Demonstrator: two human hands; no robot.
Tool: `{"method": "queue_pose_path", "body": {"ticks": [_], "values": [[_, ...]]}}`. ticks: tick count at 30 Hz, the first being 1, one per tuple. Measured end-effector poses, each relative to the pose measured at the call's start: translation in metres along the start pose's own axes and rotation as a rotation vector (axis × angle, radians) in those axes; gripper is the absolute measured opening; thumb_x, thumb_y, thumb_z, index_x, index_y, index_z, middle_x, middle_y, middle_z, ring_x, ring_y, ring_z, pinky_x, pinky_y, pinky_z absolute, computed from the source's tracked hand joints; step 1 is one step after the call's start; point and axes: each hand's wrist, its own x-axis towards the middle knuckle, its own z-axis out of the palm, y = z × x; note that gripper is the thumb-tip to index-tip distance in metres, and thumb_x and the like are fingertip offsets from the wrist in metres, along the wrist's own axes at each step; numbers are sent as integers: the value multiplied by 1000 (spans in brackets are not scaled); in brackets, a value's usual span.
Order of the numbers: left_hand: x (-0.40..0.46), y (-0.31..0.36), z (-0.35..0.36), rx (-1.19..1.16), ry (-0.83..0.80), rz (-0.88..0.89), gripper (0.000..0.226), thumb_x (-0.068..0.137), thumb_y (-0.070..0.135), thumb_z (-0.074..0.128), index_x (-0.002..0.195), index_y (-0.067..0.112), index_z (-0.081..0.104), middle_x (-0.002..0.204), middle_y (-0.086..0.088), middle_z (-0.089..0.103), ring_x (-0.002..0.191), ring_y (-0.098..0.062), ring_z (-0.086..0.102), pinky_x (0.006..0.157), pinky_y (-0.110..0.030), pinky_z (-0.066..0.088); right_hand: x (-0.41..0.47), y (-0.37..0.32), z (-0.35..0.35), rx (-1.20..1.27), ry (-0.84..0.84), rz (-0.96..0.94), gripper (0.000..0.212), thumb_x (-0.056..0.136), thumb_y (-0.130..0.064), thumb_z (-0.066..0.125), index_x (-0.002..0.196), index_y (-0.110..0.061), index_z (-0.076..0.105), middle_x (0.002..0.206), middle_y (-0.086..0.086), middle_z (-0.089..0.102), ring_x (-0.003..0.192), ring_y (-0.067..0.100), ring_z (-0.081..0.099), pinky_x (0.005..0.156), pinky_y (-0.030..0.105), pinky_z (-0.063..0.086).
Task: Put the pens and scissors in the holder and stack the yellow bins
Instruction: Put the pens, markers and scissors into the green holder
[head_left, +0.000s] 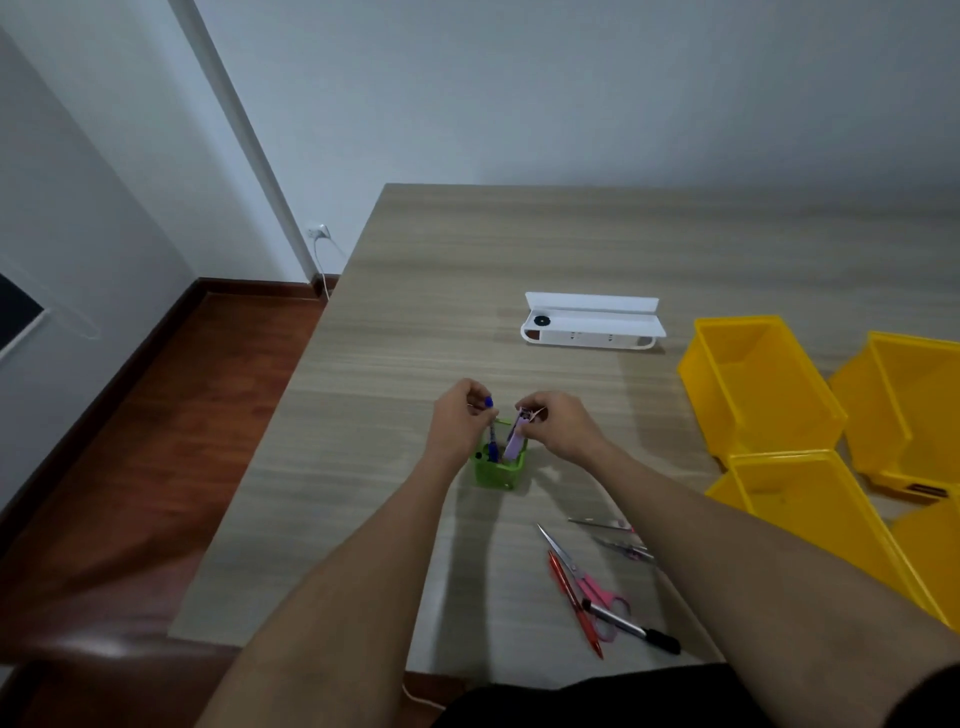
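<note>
A green holder (500, 472) stands on the wooden table (571, 249). My left hand (460, 418) pinches a blue-capped pen (490, 431) whose lower end is inside the holder. My right hand (558, 423) grips a purple item (515, 441), also reaching into the holder. Nearer to me lie pink-handled scissors (582, 574), a red pen (574, 603) and a silver pen with black cap (631, 626). Two thin grey pens (623, 545) lie beside them. Three yellow bins sit apart at the right: one at the back (753, 384), one at the far right (904, 410), one in front (821, 514).
A white shelf-like unit (592, 325) lies on the table beyond the holder. The table's left edge drops to a dark wood floor (156, 441). A wall socket with a white cable (318, 234) is at the back left.
</note>
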Motion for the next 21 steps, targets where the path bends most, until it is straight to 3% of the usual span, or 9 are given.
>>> {"method": "queue_pose_path", "body": {"ticks": [4, 6, 11, 15, 17, 21], "values": [[3, -14, 2, 56, -42, -17, 19, 80, 0, 72, 96, 2, 62, 87, -7, 62, 76, -18, 59, 68, -17, 48, 4, 3, 9, -24, -21, 26, 38, 80, -9, 73, 117, -3, 68, 113, 12, 70, 95, 20, 64, 82, 25, 46], [6, -11, 3, 72, -38, -8, 19, 79, 3, 73, 94, 5, 63, 87, -7, 62, 75, -16, 59, 66, -16, 47, 5, 5, 10, -3, -10, 47, 39, 80, -8, 73, 119, -4, 67, 116, 11, 70, 97, 20, 64, 86, 27, 48], [13, 20, 6, 72, -8, 85, 17, 81, 10, 74, 94, 7, 64, 91, -9, 63, 74, -13, 58, 67, -16, 48, 3, 15, -11, 82, 51, 70, 34, 82, -9, 72, 115, -5, 67, 110, 10, 68, 86, 16, 60, 70, 26, 48], [10, 47, 22, 95, -1, 176, 14, 83, 12, 72, 94, 8, 65, 95, -12, 64, 77, -14, 58, 76, -25, 51, -9, 32, -34, 119, 126, 99, 29, 80, -9, 75, 107, -3, 68, 100, 10, 67, 81, 16, 59, 68, 23, 46], [3, 53, 34, 103, -26, 192, 13, 83, 12, 72, 94, 8, 65, 94, -10, 62, 76, -12, 57, 73, -21, 48, -19, 43, -41, 113, 147, 114, 28, 79, -10, 76, 105, -3, 69, 95, 8, 65, 80, 16, 59, 65, 21, 47], [-20, 48, 60, 115, -100, 185, 13, 84, 14, 72, 93, 8, 66, 85, -3, 61, 67, -4, 53, 66, -13, 43, -41, 65, -50, 130, 136, 173, 28, 81, -8, 74, 107, 1, 67, 92, 8, 61, 79, 20, 57, 69, 36, 51]]}}
